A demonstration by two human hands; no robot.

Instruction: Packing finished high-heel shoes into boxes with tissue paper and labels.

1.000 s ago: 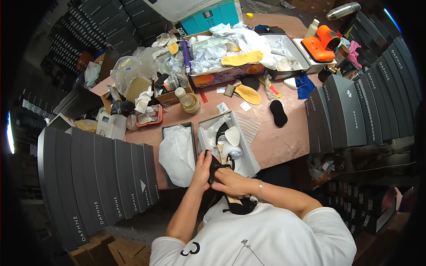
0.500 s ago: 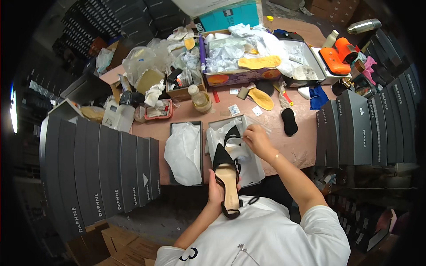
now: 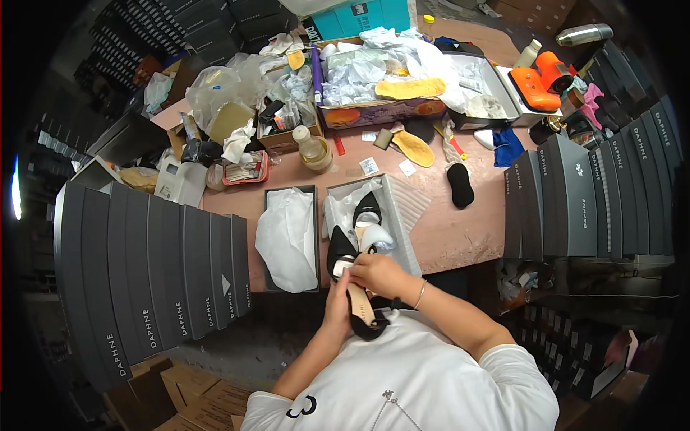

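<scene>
A black pointed shoe with a beige insole (image 3: 361,304) is tilted in front of my body, toe away from me. My left hand (image 3: 336,305) is closed around its side. My right hand (image 3: 381,276) is closed, its fingertips at the shoe's opening on a small white wad (image 3: 343,266); whether the wad is paper or foam I cannot tell. Just beyond, the matching black shoe (image 3: 367,207) lies in an open grey shoebox (image 3: 404,241) with white tissue and a white padded piece (image 3: 377,238). Left of it lies a dark box part (image 3: 315,248) lined with white tissue paper (image 3: 287,233).
Dark shoeboxes stand in rows at left (image 3: 162,280) and right (image 3: 560,201). At the back are a carton of crumpled paper (image 3: 388,113), a bottle (image 3: 310,147), yellow insoles (image 3: 413,149), a black oval pad (image 3: 460,185) and an orange device (image 3: 540,90).
My right hand has come from over the shoebox down to the shoe's opening, where a white wad now shows. My left hand still holds the shoe. The whole view has shifted slightly.
</scene>
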